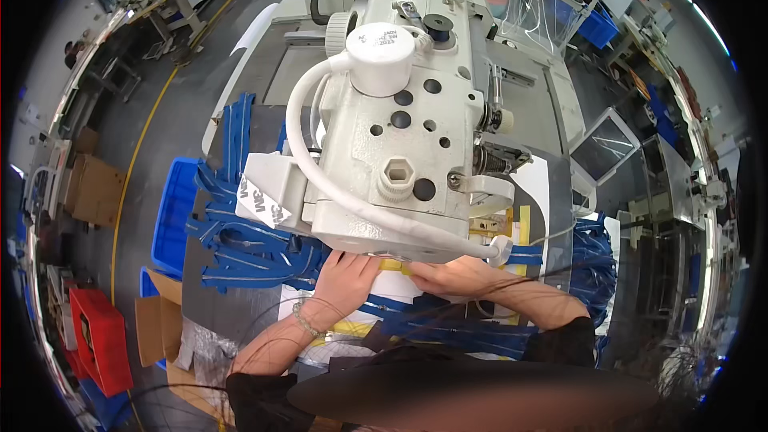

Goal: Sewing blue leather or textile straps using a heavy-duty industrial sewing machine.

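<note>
Both my hands reach under the front of a cream industrial sewing machine (400, 140). My left hand (348, 278), a beaded bracelet at its wrist, lies flat with fingers stretched toward the machine. Some fingertips are hidden below the machine head. Opposite it, my right hand (456, 276) has its fingers close together at the end of a short yellow strip (394, 266), seemingly gripping it. This strip lies between the two hands on a white sheet. Blue zipper tapes (448, 324) run across the work surface nearer to me. The needle area is hidden.
More blue zipper tapes (260, 252) are heaped left of the machine, and another bundle (592, 264) hangs at the right. Blue bins (174, 212), an opened cardboard box (156, 324) and a red crate (100, 336) stand at the left. A screen (606, 144) is at the right.
</note>
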`<state>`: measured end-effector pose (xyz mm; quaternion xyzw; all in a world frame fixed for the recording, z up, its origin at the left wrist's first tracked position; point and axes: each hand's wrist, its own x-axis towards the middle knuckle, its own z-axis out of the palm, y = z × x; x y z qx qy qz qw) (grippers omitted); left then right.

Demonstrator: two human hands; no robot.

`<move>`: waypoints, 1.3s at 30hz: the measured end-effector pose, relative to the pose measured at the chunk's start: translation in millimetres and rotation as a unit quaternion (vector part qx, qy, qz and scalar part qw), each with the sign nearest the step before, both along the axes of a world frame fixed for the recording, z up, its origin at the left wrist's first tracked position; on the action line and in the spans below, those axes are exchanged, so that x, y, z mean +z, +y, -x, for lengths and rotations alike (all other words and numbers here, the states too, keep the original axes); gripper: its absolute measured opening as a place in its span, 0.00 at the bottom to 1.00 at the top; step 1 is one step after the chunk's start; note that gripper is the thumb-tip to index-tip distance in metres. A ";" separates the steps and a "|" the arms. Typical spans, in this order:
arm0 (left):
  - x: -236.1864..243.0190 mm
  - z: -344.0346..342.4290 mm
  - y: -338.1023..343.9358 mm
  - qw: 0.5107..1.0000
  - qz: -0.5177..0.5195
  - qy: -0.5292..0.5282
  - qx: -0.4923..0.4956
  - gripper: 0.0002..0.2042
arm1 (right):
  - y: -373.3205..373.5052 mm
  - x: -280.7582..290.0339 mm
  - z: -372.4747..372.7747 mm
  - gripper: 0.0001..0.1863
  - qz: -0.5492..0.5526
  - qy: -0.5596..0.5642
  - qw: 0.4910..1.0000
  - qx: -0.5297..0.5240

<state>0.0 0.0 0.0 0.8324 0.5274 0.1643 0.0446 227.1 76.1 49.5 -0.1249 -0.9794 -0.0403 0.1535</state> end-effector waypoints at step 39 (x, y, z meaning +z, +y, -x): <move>10.6 -2.6 6.3 0.993 -0.086 0.082 -0.021 0.09 | 13.1 -34.7 -3.1 0.11 0.177 0.104 0.978 0.033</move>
